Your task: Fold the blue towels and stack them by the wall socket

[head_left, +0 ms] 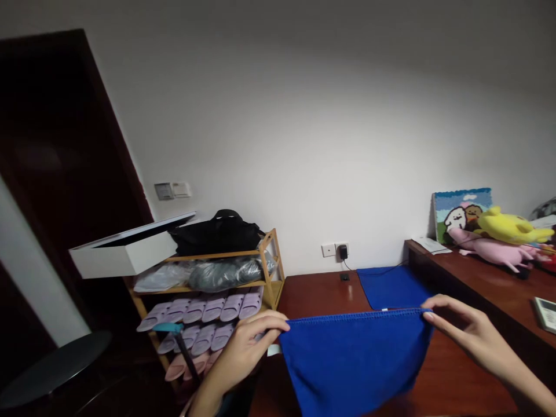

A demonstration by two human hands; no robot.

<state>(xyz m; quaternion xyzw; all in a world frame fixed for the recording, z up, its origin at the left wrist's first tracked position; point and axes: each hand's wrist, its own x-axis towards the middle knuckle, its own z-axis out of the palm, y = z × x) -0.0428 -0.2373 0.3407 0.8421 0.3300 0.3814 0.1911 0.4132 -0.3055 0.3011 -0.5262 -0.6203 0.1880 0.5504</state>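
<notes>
A blue cloth [356, 362] hangs between my two hands, its stitched upper edge stretched nearly level. My left hand [256, 339] pinches its upper left corner, and my right hand [460, 324] pinches the upper right corner between thumb and fingers. The cloth's lower part drops over the reddish-brown table [317, 289] and runs out of the frame at the bottom. Behind it, a second blue cloth [391, 285] lies flat at the table's far side, with a small white tag at its near edge.
At the left, a wooden rack [270, 278] holds slippers [212, 307], a black bag [217, 234] and a white box [125, 258]. Plush toys [512, 226] and a picture [460, 208] are on the raised surface at the right. A black plug [343, 251] sits in the wall socket.
</notes>
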